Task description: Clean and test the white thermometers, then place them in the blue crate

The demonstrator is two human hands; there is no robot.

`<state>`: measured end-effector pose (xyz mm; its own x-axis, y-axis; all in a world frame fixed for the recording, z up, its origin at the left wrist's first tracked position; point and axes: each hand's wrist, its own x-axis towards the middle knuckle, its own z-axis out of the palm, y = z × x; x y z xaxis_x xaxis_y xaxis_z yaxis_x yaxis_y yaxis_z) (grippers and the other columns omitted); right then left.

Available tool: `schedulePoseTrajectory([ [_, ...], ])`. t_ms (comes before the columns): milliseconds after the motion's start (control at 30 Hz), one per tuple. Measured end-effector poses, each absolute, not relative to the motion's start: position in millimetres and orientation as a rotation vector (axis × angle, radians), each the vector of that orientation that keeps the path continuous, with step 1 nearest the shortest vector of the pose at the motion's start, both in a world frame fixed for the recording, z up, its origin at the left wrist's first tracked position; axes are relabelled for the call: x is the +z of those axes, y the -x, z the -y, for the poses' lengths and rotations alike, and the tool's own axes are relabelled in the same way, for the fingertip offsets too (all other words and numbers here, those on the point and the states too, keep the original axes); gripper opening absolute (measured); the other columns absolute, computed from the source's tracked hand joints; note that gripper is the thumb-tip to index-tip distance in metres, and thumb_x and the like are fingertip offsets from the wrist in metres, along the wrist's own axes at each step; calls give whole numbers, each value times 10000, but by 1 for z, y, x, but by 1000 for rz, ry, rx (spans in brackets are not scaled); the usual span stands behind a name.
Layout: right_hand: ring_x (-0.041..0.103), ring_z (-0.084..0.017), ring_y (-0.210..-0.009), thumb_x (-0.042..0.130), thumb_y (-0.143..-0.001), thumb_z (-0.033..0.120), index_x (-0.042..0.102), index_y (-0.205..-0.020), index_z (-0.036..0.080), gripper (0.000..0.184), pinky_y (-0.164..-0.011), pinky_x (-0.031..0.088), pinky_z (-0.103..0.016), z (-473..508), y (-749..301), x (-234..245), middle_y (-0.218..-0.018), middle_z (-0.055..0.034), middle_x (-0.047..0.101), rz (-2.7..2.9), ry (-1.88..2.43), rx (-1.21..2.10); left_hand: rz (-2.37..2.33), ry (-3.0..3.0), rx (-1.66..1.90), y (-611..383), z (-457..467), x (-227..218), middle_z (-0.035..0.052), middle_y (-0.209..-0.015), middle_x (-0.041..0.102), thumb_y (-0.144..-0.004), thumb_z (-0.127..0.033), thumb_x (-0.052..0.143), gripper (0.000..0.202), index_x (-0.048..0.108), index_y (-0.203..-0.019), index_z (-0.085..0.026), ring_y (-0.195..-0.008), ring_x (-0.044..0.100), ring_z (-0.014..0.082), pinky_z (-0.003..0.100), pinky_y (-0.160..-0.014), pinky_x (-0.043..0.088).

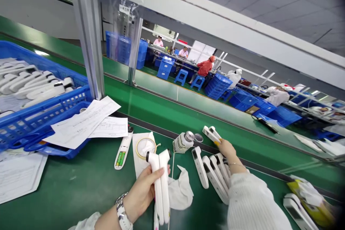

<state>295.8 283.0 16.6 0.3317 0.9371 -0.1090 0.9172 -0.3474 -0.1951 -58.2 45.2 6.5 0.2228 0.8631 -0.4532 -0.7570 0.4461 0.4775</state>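
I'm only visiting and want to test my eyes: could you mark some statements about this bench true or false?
1. The left hand holds two white devices. True.
2. The wristwatch is on the right wrist. False: it is on the left.
3. Green batteries show in an open device. True.
4. The blue basket holds only papers. False: more white devices lie in it.
5. The right hand touches the bottle. False: it is at other white devices.

1. I see my left hand (pixel 145 188) curled in a firm hold, thumb (pixel 158 174) laid across the front.
2. My left wrist (pixel 125 206) is about straight, the forearm (pixel 106 221) entering from the bottom edge.
3. My right arm (pixel 253 201) reaches farther forward, slanting leftward.
4. My right hand (pixel 226 149) shows its back; its grip I can't tell.
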Motion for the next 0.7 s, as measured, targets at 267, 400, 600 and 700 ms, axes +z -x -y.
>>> schedulePoseTrajectory([
  [267, 609, -189, -912, 520, -883, 366, 572, -1069, 158, 284, -801, 492, -394, -189, -422, 28, -1055, -68, 617, 1429, 2794, 121, -713, -128, 1036, 57, -40, 11, 100, -1028, 678, -743, -252, 684, 357, 605, -1071, -135, -1012, 605, 205, 279, -857, 492],
  [400, 640, -250, -854, 563, -807, 403, 641, -934, 140, 303, -771, 480, -397, -132, -442, 13, -880, -117, 679, 1340, 2735, 95, -752, -113, 1016, 56, -40, 12, 113, -1137, 641, -743, -265, 683, 416, 569, -1123, -141, -1091, 571, 238, 307, -878, 502],
  [600, 579, -440, -971, 541, -629, 551, 672, -892, 83, 553, -785, 449, -504, -85, -405, 8, -881, -226, 678, 1267, 2427, 68, -789, -136, 990, 57, -41, 12, 123, -1177, 620, -755, -270, 672, 452, 537, -1168, -146, -1122, 554, 246, 309, -875, 509],
  [700, 444, -411, -1181, 410, -713, 616, 544, -1163, 46, 739, -943, 354, -529, -74, -348, 14, -1223, -257, 540, 1306, 2180, 75, -803, -168, 960, 56, -39, 11, 116, -1158, 629, -748, -282, 679, 460, 539, -1168, -158, -1111, 559, 246, 306, -867, 506],
])
